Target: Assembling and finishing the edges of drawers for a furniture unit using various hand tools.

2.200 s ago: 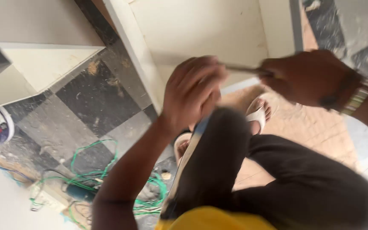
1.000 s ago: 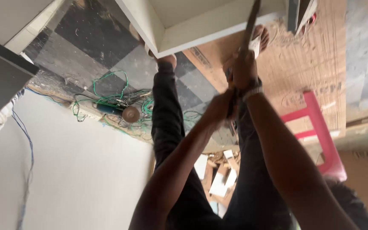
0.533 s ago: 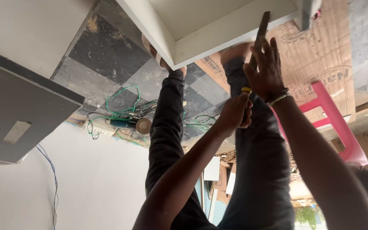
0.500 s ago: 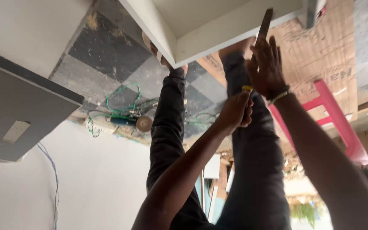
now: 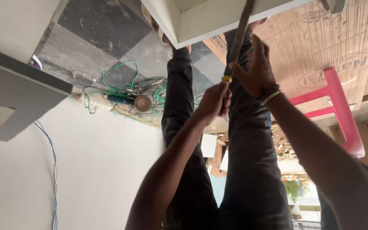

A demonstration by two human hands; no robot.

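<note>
My left hand [image 5: 216, 101] is closed round the handle of a long, flat, dark metal tool [image 5: 240, 30] with a yellow collar. The blade runs up across the edge of a white board [image 5: 201, 23] at the top of the view. My right hand [image 5: 254, 72], a metal bracelet on its wrist, cups the blade just above the collar with its fingers touching it. My two legs in dark trousers [image 5: 252, 153] hang through the middle of the picture, behind both hands.
An angle grinder [image 5: 129, 101] lies among green cable [image 5: 116, 81] on the grey-and-black tiled floor. A pink plastic chair [image 5: 341, 110] stands on flattened cardboard [image 5: 320, 42] at the right. A grey panel [image 5: 18, 98] and a blue wire [image 5: 54, 170] are against the white wall at the left.
The view swung from looking down at my legs to this tilted angle. My right hand's fingers went from stretched along the blade to cupped beside it, and the tool sits higher against the white board.
</note>
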